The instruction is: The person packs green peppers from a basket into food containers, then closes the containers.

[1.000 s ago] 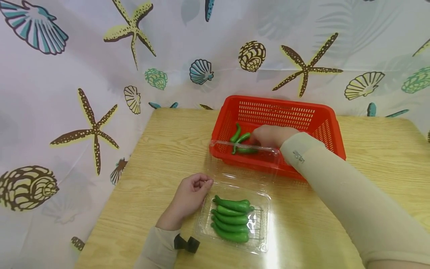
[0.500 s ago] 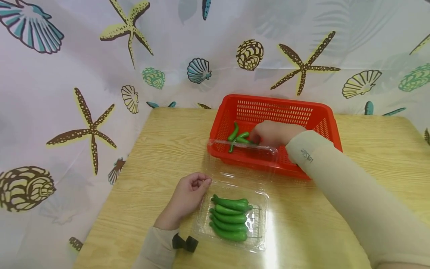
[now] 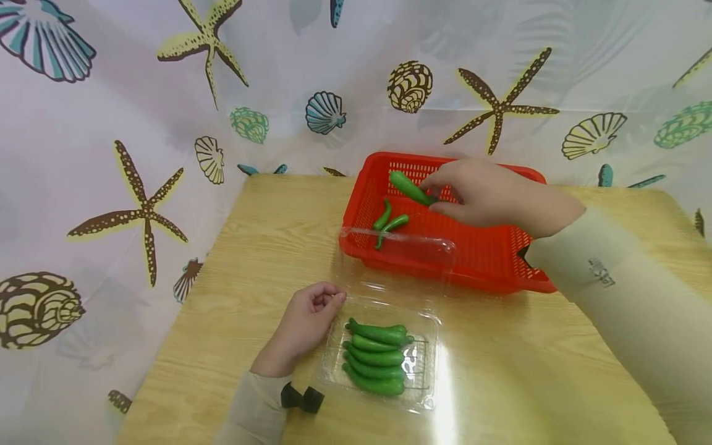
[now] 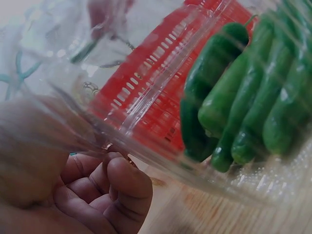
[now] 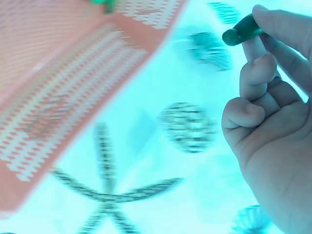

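My right hand (image 3: 484, 191) pinches a green chili pepper (image 3: 408, 186) by one end, raised over the red basket (image 3: 484, 281). In the right wrist view, thumb and fingertips hold the pepper (image 5: 238, 32) while the other fingers curl in. My left hand (image 3: 308, 321) holds the left edge of a clear plastic clamshell container (image 3: 431, 395), thumb against curled fingers at the rim. Inside the container several green chili peppers (image 3: 374, 358) lie side by side. Its transparent lid (image 3: 397, 278) stands folded back, overlapping the basket's front wall.
Two more peppers (image 3: 382, 215) lie at the left end inside the basket. Everything stands on a wooden table (image 3: 267, 241). A white curtain (image 3: 356, 49) printed with shells and starfish hangs behind and at the left.
My right hand has risen out of the basket and swung up with a chili pepper in its fingertips. My left hand stays at the container's edge.
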`<state>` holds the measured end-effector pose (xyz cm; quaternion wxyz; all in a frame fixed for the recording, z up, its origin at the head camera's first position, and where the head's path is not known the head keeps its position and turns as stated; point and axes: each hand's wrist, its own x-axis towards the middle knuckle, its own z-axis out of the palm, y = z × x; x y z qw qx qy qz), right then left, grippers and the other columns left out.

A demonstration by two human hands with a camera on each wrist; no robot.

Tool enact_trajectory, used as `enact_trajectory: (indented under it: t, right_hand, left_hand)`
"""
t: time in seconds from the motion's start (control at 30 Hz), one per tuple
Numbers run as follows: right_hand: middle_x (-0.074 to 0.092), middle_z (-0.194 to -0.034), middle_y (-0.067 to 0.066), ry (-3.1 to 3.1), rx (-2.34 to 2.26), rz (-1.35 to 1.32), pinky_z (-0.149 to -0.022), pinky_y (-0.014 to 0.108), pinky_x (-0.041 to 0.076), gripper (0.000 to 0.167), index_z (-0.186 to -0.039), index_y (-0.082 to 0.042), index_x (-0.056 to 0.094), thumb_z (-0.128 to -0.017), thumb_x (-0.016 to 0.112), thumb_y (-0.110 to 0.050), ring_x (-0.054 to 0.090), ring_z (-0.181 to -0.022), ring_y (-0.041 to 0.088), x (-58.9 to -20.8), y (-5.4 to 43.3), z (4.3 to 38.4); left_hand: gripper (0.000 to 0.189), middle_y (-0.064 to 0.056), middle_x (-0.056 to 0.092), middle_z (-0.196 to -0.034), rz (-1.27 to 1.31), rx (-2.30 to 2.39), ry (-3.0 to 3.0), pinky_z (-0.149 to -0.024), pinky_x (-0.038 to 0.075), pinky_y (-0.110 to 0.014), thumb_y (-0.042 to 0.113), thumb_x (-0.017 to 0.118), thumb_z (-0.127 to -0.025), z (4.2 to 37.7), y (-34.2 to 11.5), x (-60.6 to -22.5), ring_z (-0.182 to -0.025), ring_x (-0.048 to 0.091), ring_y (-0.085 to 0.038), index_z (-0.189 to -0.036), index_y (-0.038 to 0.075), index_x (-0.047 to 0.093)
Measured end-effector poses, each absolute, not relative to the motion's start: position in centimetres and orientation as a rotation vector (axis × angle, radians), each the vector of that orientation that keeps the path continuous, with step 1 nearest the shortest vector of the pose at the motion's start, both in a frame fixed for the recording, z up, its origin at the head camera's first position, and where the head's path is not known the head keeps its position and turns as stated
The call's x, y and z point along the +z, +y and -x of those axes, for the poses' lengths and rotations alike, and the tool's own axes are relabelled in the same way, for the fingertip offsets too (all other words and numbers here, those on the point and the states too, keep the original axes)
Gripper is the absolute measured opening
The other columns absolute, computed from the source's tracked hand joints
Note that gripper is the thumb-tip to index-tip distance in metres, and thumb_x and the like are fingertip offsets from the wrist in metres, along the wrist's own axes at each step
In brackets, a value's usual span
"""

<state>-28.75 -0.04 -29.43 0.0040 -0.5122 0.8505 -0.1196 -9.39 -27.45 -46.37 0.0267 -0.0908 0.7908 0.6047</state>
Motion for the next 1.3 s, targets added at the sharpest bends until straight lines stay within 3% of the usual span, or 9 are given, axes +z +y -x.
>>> enact_trajectory:
  t: [0.23, 0.4, 0.57, 0.83, 1.3]
  right_hand:
    - [0.073, -0.103, -0.001, 2.567, -0.416, 1.987, -0.076, 0.035, 0.061, 0.03, -0.116, -0.01, 0.074, -0.087, 0.082, -0.011, 0.069, -0.087, 0.014, -28.1, -0.2, 22.2]
    - [0.073, -0.102, -0.003, 2.438, -0.308, 2.116, -0.076, 0.033, 0.061, 0.033, -0.122, -0.012, 0.074, -0.09, 0.081, -0.02, 0.07, -0.085, 0.013, -31.1, -0.9, 17.7]
    - [0.067, -0.088, -0.009, 2.323, -0.218, 2.154, -0.066, 0.025, 0.057, 0.023, -0.114, -0.014, 0.075, -0.092, 0.077, -0.02, 0.061, -0.072, 0.006, -35.5, -1.7, 14.9]
    - [0.064, -0.082, -0.012, 2.341, -0.156, 2.076, -0.055, 0.02, 0.048, 0.017, -0.105, -0.019, 0.075, -0.088, 0.076, -0.023, 0.053, -0.064, 0.001, -39.6, -2.5, 13.2]
    - [0.058, -0.082, -0.011, 2.421, -0.108, 2.021, -0.06, 0.025, 0.051, 0.007, -0.097, -0.018, 0.073, -0.09, 0.074, -0.021, 0.049, -0.062, 0.004, -41.1, -2.5, 13.4]
  left_hand:
    - [0.019, -0.005, 0.06, -0.078, 0.272, 1.862, 2.46, -0.048, 0.042, -0.02, 0.018, 0.066, -0.103, 9.4, -27.5, -46.1, -0.055, 0.048, -0.01, -0.109, 0.001, 0.072]
    - [0.02, -0.01, 0.062, -0.08, 0.256, 1.866, 2.439, -0.046, 0.043, -0.021, 0.019, 0.065, -0.104, 9.4, -27.6, -46.1, -0.052, 0.049, -0.011, -0.11, 0.001, 0.071]
    - [0.019, -0.007, 0.062, -0.079, 0.246, 1.856, 2.458, -0.047, 0.043, -0.02, 0.02, 0.064, -0.104, 9.6, -27.7, -46.3, -0.054, 0.05, -0.012, -0.11, 0.003, 0.071]
    - [0.021, -0.012, 0.064, -0.083, 0.247, 1.851, 2.442, -0.048, 0.044, -0.02, 0.021, 0.065, -0.104, 9.7, -27.8, -46.6, -0.054, 0.05, -0.012, -0.111, 0.002, 0.07]
    - [0.02, -0.009, 0.062, -0.079, 0.243, 1.884, 2.446, -0.047, 0.043, -0.02, 0.018, 0.066, -0.103, 9.7, -27.7, -46.6, -0.054, 0.049, -0.009, -0.108, 0.0, 0.072]
